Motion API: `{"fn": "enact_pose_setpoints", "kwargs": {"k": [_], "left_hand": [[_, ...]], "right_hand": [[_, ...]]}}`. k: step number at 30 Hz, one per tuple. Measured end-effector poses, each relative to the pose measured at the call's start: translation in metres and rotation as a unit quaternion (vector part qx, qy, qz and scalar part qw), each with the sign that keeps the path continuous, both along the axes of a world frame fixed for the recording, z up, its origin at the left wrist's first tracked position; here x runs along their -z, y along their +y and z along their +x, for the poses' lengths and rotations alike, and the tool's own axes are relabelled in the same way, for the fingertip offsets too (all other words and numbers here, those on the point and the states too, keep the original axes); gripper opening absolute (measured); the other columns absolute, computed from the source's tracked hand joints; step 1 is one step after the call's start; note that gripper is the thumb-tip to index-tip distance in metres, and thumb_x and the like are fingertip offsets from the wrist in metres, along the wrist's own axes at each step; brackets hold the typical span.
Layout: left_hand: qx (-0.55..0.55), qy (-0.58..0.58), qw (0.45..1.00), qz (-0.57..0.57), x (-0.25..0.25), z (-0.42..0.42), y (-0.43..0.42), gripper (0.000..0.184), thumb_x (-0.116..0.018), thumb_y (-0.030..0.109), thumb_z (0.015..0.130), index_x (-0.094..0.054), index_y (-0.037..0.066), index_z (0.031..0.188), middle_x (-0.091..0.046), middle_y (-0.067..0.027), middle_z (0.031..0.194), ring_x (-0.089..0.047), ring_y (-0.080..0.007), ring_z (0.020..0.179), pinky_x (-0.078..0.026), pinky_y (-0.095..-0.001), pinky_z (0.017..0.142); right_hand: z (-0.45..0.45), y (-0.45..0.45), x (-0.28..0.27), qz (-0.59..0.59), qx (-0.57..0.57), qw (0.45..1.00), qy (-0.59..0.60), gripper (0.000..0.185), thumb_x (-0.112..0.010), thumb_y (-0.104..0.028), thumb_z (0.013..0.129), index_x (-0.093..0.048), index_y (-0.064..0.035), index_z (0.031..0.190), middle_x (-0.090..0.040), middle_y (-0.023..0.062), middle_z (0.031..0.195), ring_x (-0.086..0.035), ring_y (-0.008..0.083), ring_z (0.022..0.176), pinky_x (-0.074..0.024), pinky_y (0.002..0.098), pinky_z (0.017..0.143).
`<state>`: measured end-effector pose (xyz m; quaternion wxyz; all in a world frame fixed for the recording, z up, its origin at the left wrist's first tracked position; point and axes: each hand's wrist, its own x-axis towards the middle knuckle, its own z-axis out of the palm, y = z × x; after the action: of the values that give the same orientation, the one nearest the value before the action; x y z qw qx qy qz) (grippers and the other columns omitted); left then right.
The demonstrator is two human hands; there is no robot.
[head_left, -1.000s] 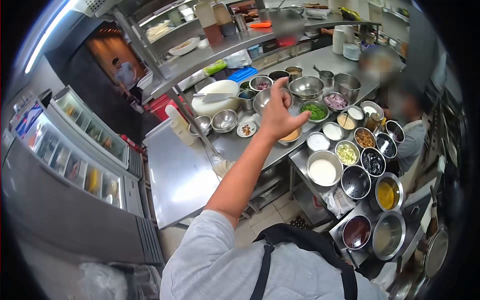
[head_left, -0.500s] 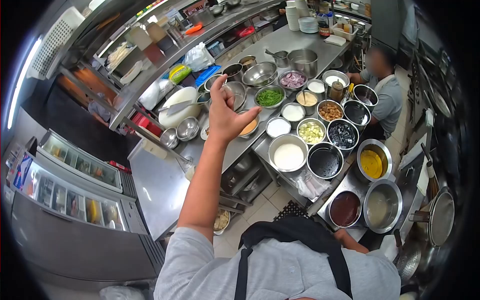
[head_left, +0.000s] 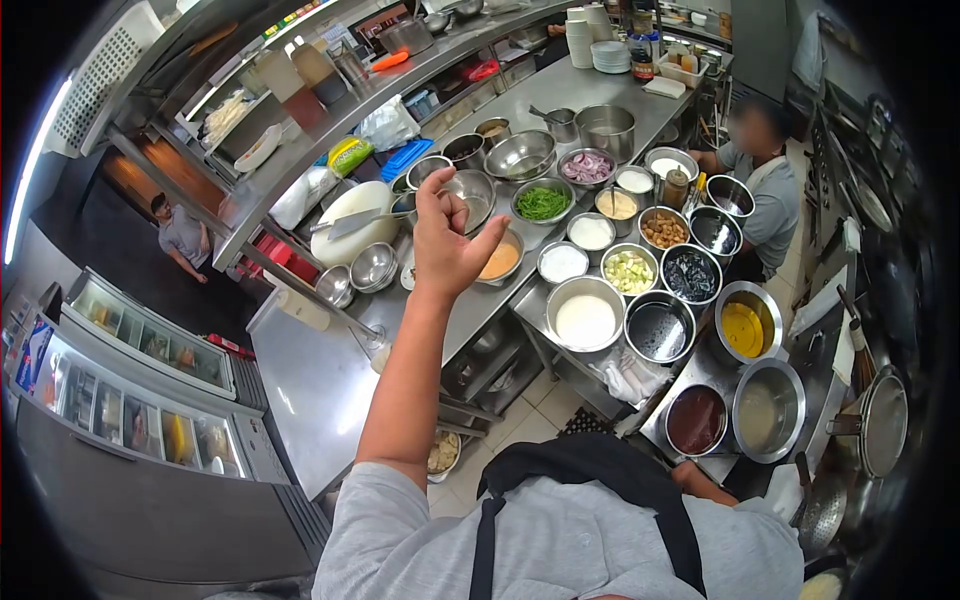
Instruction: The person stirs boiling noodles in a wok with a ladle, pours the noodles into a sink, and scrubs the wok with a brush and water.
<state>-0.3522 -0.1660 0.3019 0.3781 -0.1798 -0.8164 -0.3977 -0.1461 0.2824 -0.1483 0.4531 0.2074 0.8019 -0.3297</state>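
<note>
My left hand (head_left: pixel 452 240) is raised in front of the steel counter, holding nothing. Its index finger points up, the thumb stands apart to the right, and the other fingers are bent. Behind it are a shallow steel bowl (head_left: pixel 470 195) and a bowl of orange sauce (head_left: pixel 502 258). At the lower right, only part of my right arm (head_left: pixel 702 485) shows; its fingers are hidden beside a pot of dark red sauce (head_left: pixel 695 418). Close by stands a pot of cloudy liquid (head_left: pixel 768 412).
Steel containers hold chopped greens (head_left: pixel 542 203), sliced onions (head_left: pixel 587 168), white liquid (head_left: pixel 585 318) and dark liquid (head_left: pixel 660 330). A knife (head_left: pixel 352 222) lies over a white round board (head_left: pixel 350 250). One co-worker (head_left: pixel 765 190) is at right, another person (head_left: pixel 185 240) at far left.
My left hand has dipped slightly, with the index finger still raised. The view has shifted a little, and the person at far left shows more fully. My right arm stays low by the red sauce.
</note>
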Motion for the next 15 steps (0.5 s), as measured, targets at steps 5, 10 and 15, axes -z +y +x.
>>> {"fn": "enact_pose_setpoints", "kwargs": {"k": [5,10,15], "left_hand": [[-0.011,-0.017,1.000,0.000,0.003,-0.003,-0.020,0.076,-0.082,0.019,0.069,-0.038,0.002,0.128,-0.033,0.0055,0.064,-0.031,-0.0060,0.058,-0.028,-0.0222,0.053],[-0.035,-0.011,0.998,-0.051,-0.001,-0.003,-0.032,0.079,-0.084,0.024,0.065,-0.039,0.003,0.128,-0.035,0.0023,0.063,-0.035,-0.0100,0.056,-0.031,-0.0271,0.051],[-0.028,-0.011,0.999,-0.037,0.010,-0.011,-0.047,0.081,-0.082,0.027,0.066,-0.037,0.002,0.129,-0.038,0.0000,0.062,-0.040,-0.0147,0.054,-0.036,-0.0304,0.052]], "right_hand": [[-0.003,-0.019,0.027,0.026,0.090,0.995,0.018,0.030,-0.064,-0.024,0.088,-0.069,0.0032,0.077,-0.066,0.0169,0.070,-0.063,0.0272,0.051,-0.0492,0.0395,0.045],[-0.014,-0.005,0.061,0.059,-0.238,0.967,0.073,0.026,-0.063,-0.027,0.086,-0.068,-0.0016,0.084,-0.066,0.0141,0.078,-0.063,0.0264,0.060,-0.0492,0.0399,0.053],[-0.025,0.009,0.077,0.090,-0.392,0.908,0.116,0.024,-0.062,-0.029,0.085,-0.068,-0.0064,0.091,-0.067,0.0113,0.085,-0.064,0.0256,0.068,-0.0491,0.0403,0.061]]}}
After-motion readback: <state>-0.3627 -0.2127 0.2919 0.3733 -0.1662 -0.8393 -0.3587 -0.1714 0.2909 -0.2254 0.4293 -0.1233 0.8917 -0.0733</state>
